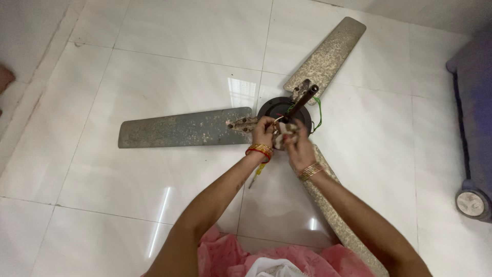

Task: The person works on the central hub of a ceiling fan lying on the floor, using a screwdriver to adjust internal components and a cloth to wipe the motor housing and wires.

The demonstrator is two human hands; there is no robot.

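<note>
Left hand [263, 131]: fingers curled, closed on a small pale part [281, 134] held over the fan's hub; red and gold bangles at the wrist.
Right hand [299, 145]: fingers bent, pinching the same pale part from the near side; gold bangles at the wrist. Both hands touch it; what the part is I cannot tell.
Hands, count: two, both the person's own, meeting just in front of the hub.
Ceiling fan [284, 110]: lies flat on the floor, dark round motor hub in mid-frame, directly beyond the hands.
Down rod [303, 97]: one, dark, rising from the hub and tilted up and to the right, open end toward the upper right.
Wires [318, 114]: green loop at the right of the hub, a bit of red near its centre; exact count unclear.
Blades, count: three. Left blade [184, 129] has its long axis nearly level, tip pointing left. Far blade [328, 54] points to the upper right. Near blade [338, 215] runs down and right under the right forearm, its end cut off by the frame. All are weathered and speckled.
Screwdriver [257, 174]: one, yellow handle, on the floor beneath the left wrist, partly hidden.
Floor [154, 61]: glossy white tiles.
Wheel [471, 203]: one, at the right edge, beneath a purple-grey object.
Clothing [230, 256]: pink cloth at the bottom.
</note>
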